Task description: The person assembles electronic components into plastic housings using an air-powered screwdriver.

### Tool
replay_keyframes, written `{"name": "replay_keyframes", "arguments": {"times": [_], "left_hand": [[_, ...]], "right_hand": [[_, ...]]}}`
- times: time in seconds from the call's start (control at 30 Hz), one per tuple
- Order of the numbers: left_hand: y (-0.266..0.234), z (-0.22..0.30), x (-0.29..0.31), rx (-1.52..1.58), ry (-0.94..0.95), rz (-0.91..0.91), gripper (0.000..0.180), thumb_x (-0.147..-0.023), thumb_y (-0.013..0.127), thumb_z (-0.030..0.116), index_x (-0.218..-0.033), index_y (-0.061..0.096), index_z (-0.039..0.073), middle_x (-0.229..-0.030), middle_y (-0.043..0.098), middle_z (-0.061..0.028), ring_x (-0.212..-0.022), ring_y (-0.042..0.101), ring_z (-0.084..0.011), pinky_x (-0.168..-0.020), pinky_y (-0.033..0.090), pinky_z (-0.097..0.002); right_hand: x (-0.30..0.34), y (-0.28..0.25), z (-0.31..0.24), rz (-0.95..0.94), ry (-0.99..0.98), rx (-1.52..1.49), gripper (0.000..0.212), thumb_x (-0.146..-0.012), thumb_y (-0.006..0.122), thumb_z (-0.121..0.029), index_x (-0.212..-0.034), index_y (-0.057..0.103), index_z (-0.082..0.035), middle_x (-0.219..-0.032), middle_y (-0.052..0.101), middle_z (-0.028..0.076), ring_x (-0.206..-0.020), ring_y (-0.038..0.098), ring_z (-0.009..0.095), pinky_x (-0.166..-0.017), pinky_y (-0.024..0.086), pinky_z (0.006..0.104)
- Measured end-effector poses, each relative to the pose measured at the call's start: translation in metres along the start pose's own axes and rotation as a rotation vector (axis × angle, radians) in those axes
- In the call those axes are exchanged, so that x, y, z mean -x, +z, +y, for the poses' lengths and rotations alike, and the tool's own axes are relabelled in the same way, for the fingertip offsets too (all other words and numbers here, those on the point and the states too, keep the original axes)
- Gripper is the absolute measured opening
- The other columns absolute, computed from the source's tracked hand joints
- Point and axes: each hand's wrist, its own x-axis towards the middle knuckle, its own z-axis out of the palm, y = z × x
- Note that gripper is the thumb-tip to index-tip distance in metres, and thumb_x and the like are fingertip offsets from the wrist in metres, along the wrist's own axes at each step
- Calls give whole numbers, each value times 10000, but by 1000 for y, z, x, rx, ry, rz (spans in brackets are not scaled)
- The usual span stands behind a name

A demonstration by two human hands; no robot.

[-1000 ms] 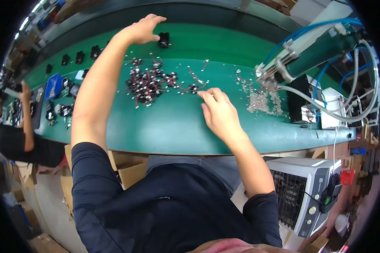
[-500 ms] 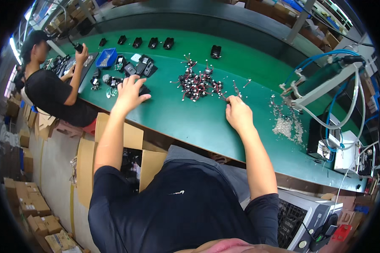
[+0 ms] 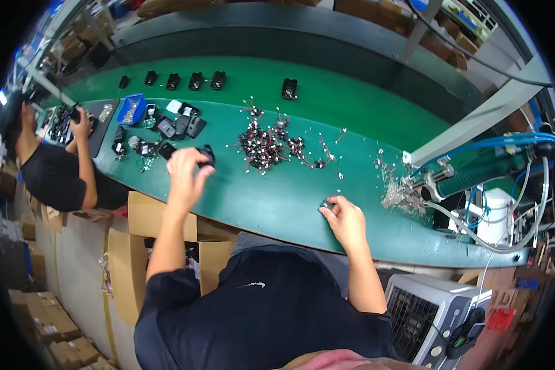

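Note:
My left hand [image 3: 186, 176] grips a small black plastic housing [image 3: 208, 156] between thumb and fingers, just above the green bench top. To the right and nearer me, my right hand [image 3: 345, 223] pinches a small dark part [image 3: 325, 205], too small to name exactly. Beyond and between both hands lies a heap of small black components with red and black wires [image 3: 264, 145] and white connectors. Several black plastic cases [image 3: 182, 126] and loose circuit boards lie left of the heap, close to my left hand.
A blue bin [image 3: 131, 110] stands at the left. Black housings [image 3: 218, 80] line the far green strip. Small metal pieces [image 3: 404, 198] are scattered under a machine [image 3: 475, 176] with blue hoses on the right. A co-worker [image 3: 55, 163] works at the far left; an open carton [image 3: 129, 277] stands below.
My left hand, open over the cases before, now holds a black housing. My right hand has drawn back from the wired components toward me with a small part. The view has shifted.

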Motion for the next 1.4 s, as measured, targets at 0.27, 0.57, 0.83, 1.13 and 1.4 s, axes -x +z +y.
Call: {"name": "replay_keyframes", "arguments": {"times": [0.27, 0.57, 0.83, 1.13, 1.4], "left_hand": [[90, 137, 21, 213, 86, -141, 467, -771, 857, 424, -1068, 661, 120, -1044, 638, -48, -1183, 635, -293, -1002, 357, -476], [94, 163, 22, 259, 54, -303, 709, -757, 858, 447, -1292, 595, 63, -1085, 599, -83, -1025, 586, -286, -944, 375, -456], [63, 147, 10, 456, 130, -593, 825, -762, 874, 145, -1504, 517, 94, -1499, 499, -130, -1248, 543, -341, -1059, 410, -462], [94, 153, -45, 472, 294, -765, 908, -727, 831, -15, -1547, 474, 142, -1622, 416, -128, -1333, 536, -359, -1087, 466, -459], [131, 168, -37, 590, 332, -662, 873, -675, 926, 171, -1450, 532, 105, -1460, 569, -91, -1299, 545, -331, -1049, 429, -458]], "right_hand": [[29, -16, -9, 200, 128, 233, 467, -719, 944, -389, -866, 650, -58, -732, 648, 76, -633, 649, 284, -560, 512, 389], [7, -18, -1, 149, -471, 286, 236, -786, 756, -59, -1017, 725, -99, -1126, 706, 15, -1067, 636, 249, -930, 489, 440], [43, -18, -3, 210, -307, 186, 202, -829, 804, -77, -1017, 738, -46, -992, 678, 79, -876, 640, 298, -785, 542, 412], [61, -14, -15, 204, -201, 231, 292, -830, 734, 7, -1120, 699, 20, -1206, 681, 156, -1027, 653, 340, -895, 559, 437], [46, -13, -2, 283, -181, 217, 196, -824, 753, 12, -1014, 712, -12, -1066, 729, 125, -906, 693, 320, -820, 585, 414]]}}
